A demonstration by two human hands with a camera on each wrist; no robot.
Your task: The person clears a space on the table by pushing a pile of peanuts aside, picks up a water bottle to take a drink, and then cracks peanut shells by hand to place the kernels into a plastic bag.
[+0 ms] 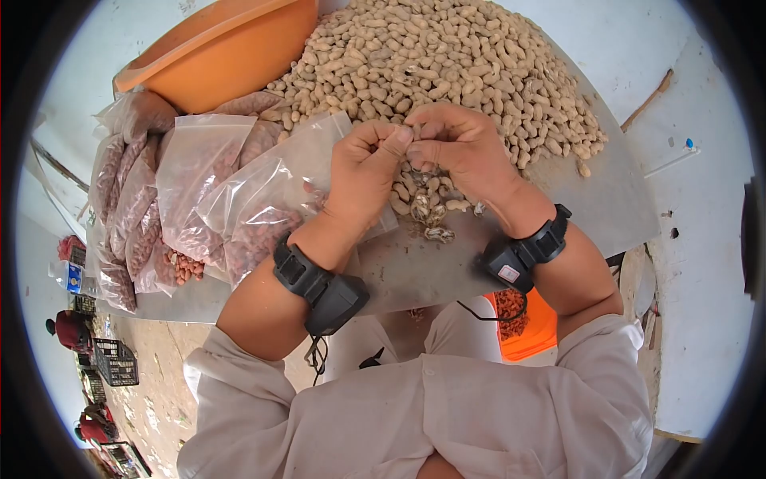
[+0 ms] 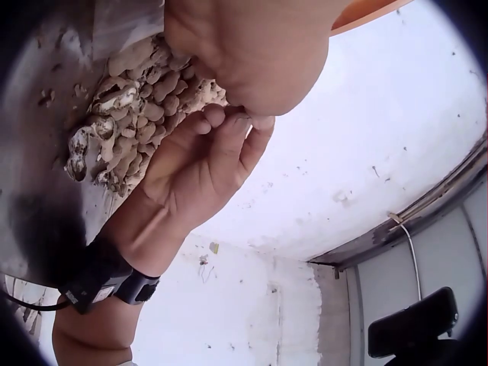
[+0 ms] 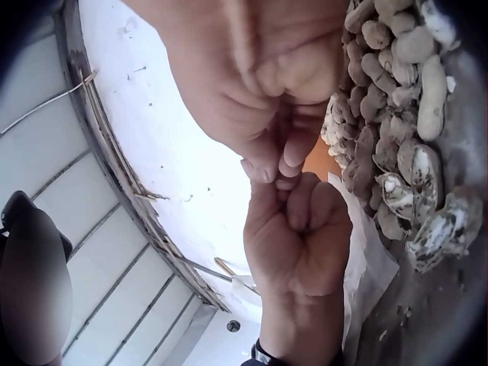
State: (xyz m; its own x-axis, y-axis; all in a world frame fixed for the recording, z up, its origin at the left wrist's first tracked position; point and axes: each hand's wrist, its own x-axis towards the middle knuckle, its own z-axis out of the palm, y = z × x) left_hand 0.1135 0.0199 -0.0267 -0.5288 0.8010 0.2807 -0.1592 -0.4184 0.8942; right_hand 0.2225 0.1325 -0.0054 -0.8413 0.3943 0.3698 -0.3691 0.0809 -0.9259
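My left hand and right hand meet fingertip to fingertip at the near edge of a big heap of unshelled peanuts. Between them, thumbs and curled fingers pinch a peanut, almost wholly hidden by the fingertips. The right wrist view has the left hand below and the right hand above, their tips touching. Just under the hands lie loose peanuts and cracked, empty shells, pale inside. The same split shells show close up beside the hands in the right wrist view.
Clear plastic bags of reddish peanut kernels crowd the table's left side, with an orange basin behind them. Below the near edge of the grey table stands an orange tub with reddish bits inside. People and black crates appear far left.
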